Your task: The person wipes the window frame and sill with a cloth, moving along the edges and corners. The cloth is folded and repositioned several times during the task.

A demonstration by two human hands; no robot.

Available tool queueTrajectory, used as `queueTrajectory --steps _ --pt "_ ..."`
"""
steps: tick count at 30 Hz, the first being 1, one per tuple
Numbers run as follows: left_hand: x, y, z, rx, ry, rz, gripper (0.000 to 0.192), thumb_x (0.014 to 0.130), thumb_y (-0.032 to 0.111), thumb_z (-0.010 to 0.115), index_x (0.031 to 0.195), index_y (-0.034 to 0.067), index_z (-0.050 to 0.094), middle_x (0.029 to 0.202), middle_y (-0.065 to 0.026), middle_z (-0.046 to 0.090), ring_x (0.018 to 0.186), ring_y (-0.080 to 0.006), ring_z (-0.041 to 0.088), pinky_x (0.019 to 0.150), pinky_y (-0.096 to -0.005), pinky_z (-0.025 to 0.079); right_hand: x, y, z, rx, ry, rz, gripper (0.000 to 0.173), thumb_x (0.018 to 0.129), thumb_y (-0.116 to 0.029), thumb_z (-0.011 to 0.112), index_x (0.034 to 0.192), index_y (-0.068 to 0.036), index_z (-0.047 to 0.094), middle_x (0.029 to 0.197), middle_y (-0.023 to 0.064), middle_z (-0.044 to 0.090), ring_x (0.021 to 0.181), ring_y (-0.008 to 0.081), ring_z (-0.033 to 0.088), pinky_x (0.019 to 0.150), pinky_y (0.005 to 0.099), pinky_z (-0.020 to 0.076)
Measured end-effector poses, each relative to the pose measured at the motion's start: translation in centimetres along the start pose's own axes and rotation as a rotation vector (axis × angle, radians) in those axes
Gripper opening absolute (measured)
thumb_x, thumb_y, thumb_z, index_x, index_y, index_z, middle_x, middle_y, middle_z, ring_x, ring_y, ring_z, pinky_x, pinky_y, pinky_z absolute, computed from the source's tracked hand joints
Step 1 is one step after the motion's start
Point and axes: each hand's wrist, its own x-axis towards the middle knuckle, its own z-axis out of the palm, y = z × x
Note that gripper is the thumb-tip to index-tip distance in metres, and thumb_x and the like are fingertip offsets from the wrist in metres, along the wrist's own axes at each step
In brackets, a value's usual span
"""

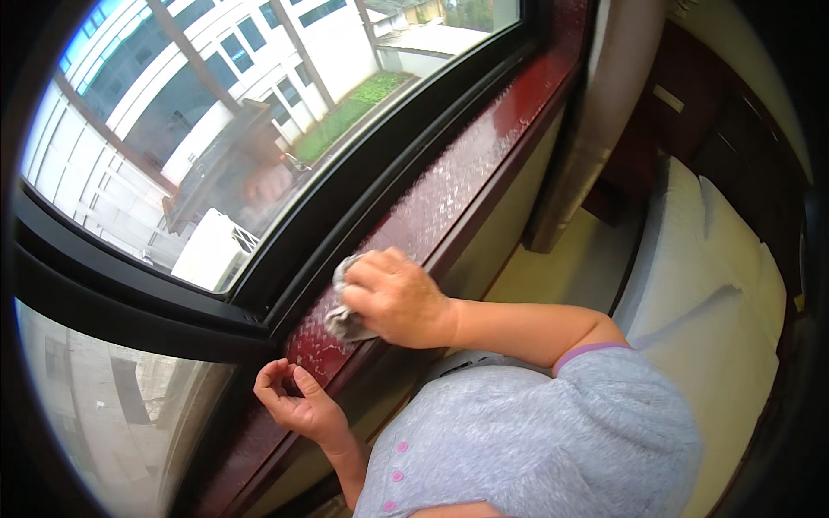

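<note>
A crumpled grey cloth (pixel 346 324) is bunched in my right hand (pixel 401 301), pressed against the dark red windowsill (pixel 550 71). White, wet-looking streaks cover much of the sill's glossy top, on both sides of the cloth. My left hand (pixel 304 405) is by the sill's front edge, lower left of the cloth. Its fingers are loosely curled, with the thumb apart and nothing seen in them. Whether that hand touches the sill I cannot tell.
A black window frame (pixel 363 201) runs along the sill, with a large glass pane (pixel 214 110) beyond it. At the right, a brownish curtain (pixel 596 123) hangs near the sill's far end. Behind it stands a bed with a white sheet (pixel 706 324).
</note>
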Motion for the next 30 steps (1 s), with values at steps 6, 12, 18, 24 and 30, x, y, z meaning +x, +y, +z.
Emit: queueTrajectory --steps 6,12,18,24,30 --pt "-0.5 1.5 1.8 0.288 0.080 0.012 0.021 0.090 0.002 0.064 0.110 -0.002 0.059 0.102 -0.0106 0.061 0.092 -0.0221 0.059 0.086 -0.0336 0.049 -1.0 7.6 -4.6 -0.124 0.022 0.152 0.025 0.068 -0.007 0.071 0.091 -0.011 0.061 0.103 0.0070 0.066 0.102 0.0289 0.061 0.092 0.0418 0.0430" --pt "-0.3 1.4 3.1 0.531 0.117 0.127 0.024 0.081 0.004 0.072 0.103 0.004 0.063 0.090 -0.0098 0.064 0.082 -0.0279 0.060 0.080 -0.0400 0.048 -1.4 13.3 -7.7 -0.193 0.055 0.272 0.024 0.072 0.002 0.068 0.094 -0.008 0.065 0.106 0.0116 0.071 0.104 0.0336 0.064 0.107 0.0509 0.0421" --pt "-0.4 0.9 3.7 0.682 0.176 0.231 0.019 0.080 0.007 0.071 0.097 0.005 0.063 0.085 -0.0113 0.064 0.085 -0.0332 0.061 0.092 -0.0466 0.047 -1.9 14.3 -7.3 -0.071 0.017 0.243 0.030 0.073 0.009 0.062 0.099 -0.006 0.064 0.110 0.0146 0.067 0.108 0.0375 0.062 0.099 0.0461 0.0472" --pt "-1.0 0.9 4.1 0.704 0.262 0.234 0.016 0.082 0.007 0.069 0.095 0.004 0.062 0.089 -0.0123 0.066 0.087 -0.0357 0.063 0.089 -0.0464 0.050 -2.0 15.1 -7.6 -0.067 -0.064 0.134 0.031 0.076 0.007 0.059 0.105 -0.004 0.063 0.116 0.0167 0.065 0.111 0.0390 0.057 0.099 0.0460 0.0451" --pt "-1.6 0.9 4.6 0.666 0.328 0.177 0.014 0.081 0.003 0.066 0.094 0.003 0.062 0.089 -0.0120 0.066 0.082 -0.0317 0.065 0.079 -0.0409 0.053 -2.3 15.7 -7.5 -0.040 -0.062 0.095 0.031 0.079 0.001 0.060 0.109 -0.003 0.065 0.114 0.0175 0.066 0.111 0.0391 0.059 0.100 0.0460 0.0450"
